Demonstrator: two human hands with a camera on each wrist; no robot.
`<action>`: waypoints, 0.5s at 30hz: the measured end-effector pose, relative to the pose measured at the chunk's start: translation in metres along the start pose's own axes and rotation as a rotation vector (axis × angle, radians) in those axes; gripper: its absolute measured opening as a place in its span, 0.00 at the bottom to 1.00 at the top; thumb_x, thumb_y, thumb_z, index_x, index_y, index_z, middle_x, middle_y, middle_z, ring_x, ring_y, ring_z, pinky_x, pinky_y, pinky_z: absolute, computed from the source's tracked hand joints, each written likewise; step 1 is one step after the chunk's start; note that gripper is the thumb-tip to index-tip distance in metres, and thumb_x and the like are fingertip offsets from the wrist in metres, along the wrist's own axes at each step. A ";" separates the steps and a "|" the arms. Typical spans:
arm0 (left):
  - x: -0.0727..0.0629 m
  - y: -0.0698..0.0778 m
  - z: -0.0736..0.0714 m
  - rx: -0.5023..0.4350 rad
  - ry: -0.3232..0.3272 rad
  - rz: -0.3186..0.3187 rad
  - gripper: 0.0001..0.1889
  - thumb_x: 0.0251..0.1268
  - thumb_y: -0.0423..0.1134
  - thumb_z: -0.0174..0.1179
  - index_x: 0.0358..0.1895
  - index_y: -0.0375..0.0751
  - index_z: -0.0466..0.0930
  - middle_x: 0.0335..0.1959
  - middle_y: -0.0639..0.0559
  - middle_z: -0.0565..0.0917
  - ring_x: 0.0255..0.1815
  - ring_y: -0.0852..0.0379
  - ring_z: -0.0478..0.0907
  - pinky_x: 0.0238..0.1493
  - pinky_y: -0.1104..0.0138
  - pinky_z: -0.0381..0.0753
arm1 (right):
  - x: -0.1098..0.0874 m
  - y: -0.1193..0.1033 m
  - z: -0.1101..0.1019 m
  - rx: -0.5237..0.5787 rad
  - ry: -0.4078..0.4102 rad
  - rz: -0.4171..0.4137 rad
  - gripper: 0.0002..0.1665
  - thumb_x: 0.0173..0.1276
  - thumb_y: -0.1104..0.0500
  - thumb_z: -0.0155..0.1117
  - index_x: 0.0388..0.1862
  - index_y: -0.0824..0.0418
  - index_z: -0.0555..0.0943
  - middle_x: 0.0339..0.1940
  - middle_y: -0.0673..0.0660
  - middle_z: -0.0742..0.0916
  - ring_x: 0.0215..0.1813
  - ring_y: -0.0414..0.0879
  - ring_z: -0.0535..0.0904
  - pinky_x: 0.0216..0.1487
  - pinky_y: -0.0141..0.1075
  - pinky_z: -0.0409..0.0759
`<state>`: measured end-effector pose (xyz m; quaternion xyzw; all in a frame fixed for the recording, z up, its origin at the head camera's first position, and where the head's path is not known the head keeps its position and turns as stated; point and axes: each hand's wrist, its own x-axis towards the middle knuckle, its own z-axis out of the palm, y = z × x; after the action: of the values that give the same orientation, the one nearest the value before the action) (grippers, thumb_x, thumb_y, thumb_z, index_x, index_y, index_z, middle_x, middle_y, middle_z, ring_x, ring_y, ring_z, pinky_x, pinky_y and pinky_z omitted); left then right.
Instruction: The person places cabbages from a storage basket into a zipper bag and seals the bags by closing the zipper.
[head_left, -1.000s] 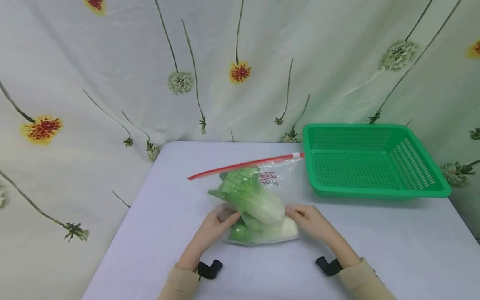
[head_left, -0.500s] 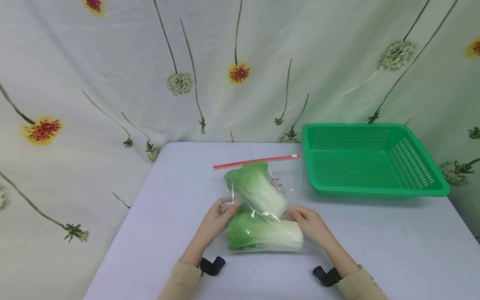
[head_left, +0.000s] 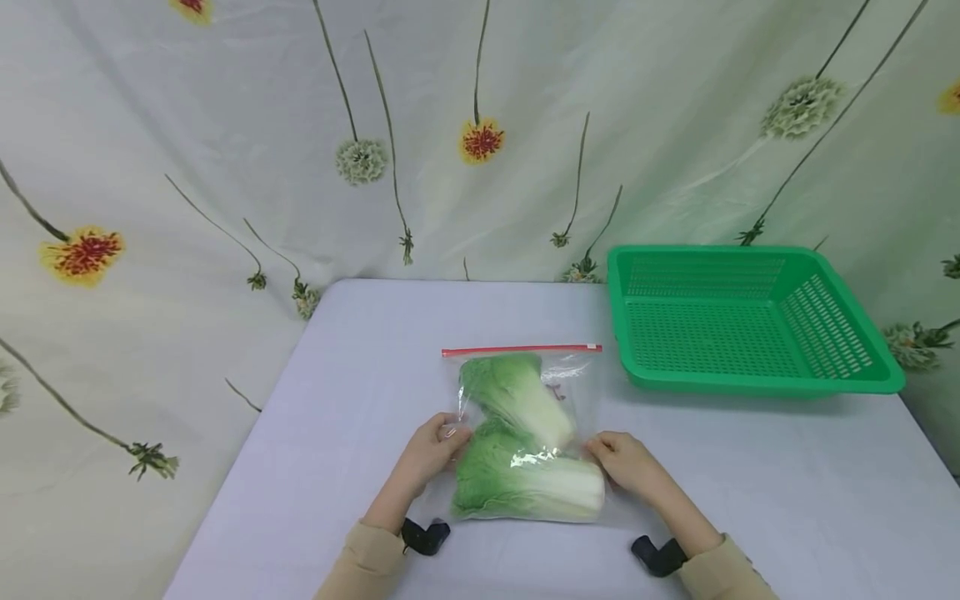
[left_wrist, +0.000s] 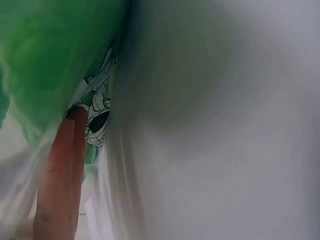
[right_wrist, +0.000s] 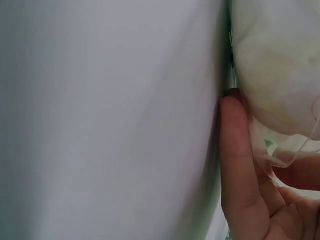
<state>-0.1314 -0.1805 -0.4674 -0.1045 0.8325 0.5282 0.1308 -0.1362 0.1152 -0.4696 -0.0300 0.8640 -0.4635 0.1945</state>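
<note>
A clear zip bag [head_left: 585, 379] with a red slider strip [head_left: 521, 351] along its far side lies in the middle of the table. Inside are two Chinese cabbages: the upper cabbage [head_left: 517, 392] slants, and the lower cabbage [head_left: 532, 487] lies crosswise, white base to the right. My left hand [head_left: 429, 452] grips the bag's left edge, thumb on top; in the left wrist view its fingers [left_wrist: 57, 175] reach in below green leaves. My right hand [head_left: 632, 465] pinches the right edge, and the right wrist view shows thin film [right_wrist: 277, 157] between thumb and fingers.
A green plastic basket [head_left: 750, 385] stands at the back right of the white-covered table [head_left: 360, 358], close to the bag's far right corner. Behind the table hangs a flower-printed curtain [head_left: 300, 100]. A black wrist mount [head_left: 425, 537] sits by the left sleeve.
The bag has come down flatter and nearer to me, and its red strip has turned from slanted to almost level. The cabbages have spread apart within it. Both hands keep hold of the sides.
</note>
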 end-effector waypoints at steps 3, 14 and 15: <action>0.002 -0.001 0.001 0.013 0.006 0.008 0.22 0.72 0.41 0.57 0.64 0.33 0.72 0.41 0.43 0.84 0.30 0.59 0.78 0.31 0.68 0.81 | 0.000 0.000 -0.001 0.006 -0.004 0.008 0.17 0.76 0.60 0.51 0.28 0.63 0.79 0.14 0.50 0.71 0.18 0.41 0.65 0.21 0.31 0.65; -0.009 0.000 -0.012 0.040 -0.015 0.005 0.29 0.74 0.49 0.55 0.68 0.31 0.67 0.55 0.33 0.81 0.44 0.47 0.85 0.46 0.58 0.86 | -0.012 -0.001 -0.016 -0.038 -0.021 0.039 0.14 0.75 0.57 0.55 0.36 0.67 0.81 0.24 0.52 0.82 0.27 0.42 0.77 0.29 0.35 0.79; -0.011 0.002 -0.017 0.036 -0.027 0.010 0.29 0.74 0.49 0.54 0.68 0.31 0.66 0.56 0.32 0.80 0.48 0.44 0.84 0.49 0.56 0.86 | -0.014 -0.002 -0.022 -0.063 -0.011 0.036 0.14 0.74 0.57 0.56 0.41 0.68 0.82 0.27 0.53 0.84 0.29 0.42 0.79 0.31 0.36 0.80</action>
<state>-0.1233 -0.1944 -0.4546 -0.0909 0.8406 0.5150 0.1412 -0.1311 0.1347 -0.4529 -0.0229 0.8774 -0.4324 0.2064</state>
